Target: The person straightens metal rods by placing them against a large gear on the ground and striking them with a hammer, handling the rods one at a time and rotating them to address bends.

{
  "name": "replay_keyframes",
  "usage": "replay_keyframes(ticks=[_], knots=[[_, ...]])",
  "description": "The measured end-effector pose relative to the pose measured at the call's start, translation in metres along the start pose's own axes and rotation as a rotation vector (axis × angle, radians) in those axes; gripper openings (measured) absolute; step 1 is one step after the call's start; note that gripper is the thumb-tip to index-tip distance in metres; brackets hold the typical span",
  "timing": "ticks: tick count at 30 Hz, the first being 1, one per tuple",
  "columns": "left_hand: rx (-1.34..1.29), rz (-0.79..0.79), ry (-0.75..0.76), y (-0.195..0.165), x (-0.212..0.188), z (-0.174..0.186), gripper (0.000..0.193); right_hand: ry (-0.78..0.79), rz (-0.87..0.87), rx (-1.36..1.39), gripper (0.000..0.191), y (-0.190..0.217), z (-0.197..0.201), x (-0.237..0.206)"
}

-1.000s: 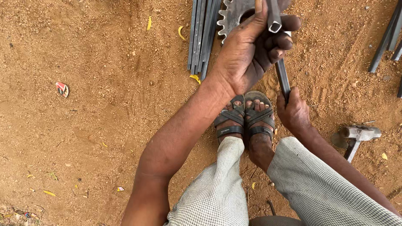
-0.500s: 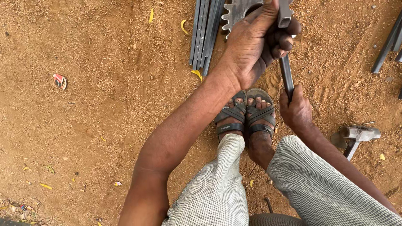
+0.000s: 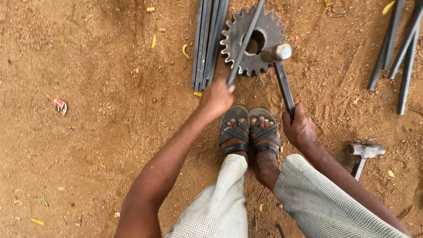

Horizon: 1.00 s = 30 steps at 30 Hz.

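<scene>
A thin rod [image 3: 244, 42] is being gripped by the left hand [image 3: 217, 99] across the toothed gear [image 3: 253, 40] at top centre; a hammer [image 3: 282, 75] is being clasped by the right hand [image 3: 299, 130]. Bare dirt [image 3: 97, 110] is lying open at left.

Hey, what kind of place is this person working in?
Probably an open-air metalworking or smithing spot on bare ground. The left hand holds a metal rod across a large toothed gear, the right hand a hammer, with steel bars on the dirt.
</scene>
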<state>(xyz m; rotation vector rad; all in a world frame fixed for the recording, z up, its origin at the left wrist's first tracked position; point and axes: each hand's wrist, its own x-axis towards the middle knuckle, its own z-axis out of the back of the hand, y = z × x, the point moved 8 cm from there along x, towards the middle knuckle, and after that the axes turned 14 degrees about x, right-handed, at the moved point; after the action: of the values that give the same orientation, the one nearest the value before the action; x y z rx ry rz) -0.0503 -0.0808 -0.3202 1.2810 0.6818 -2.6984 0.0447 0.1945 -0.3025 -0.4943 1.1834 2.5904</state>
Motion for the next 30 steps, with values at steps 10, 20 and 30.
replay_keyframes(ticks=[10, 20, 30], knots=[[-0.181, -0.197, 0.003, 0.007, -0.005, -0.033, 0.068, 0.135, -0.141, -0.007, 0.031, 0.021, 0.042, 0.009], [-1.205, -0.161, -0.19, -0.048, -0.059, 0.145, 0.067, 0.162, -0.116, 0.04, 0.031, 0.029, 0.032, 0.023], [-0.525, -0.378, -0.629, -0.092, -0.062, 0.172, 0.036, 0.153, -0.234, 0.174, 0.031, 0.03, 0.039, 0.0]])
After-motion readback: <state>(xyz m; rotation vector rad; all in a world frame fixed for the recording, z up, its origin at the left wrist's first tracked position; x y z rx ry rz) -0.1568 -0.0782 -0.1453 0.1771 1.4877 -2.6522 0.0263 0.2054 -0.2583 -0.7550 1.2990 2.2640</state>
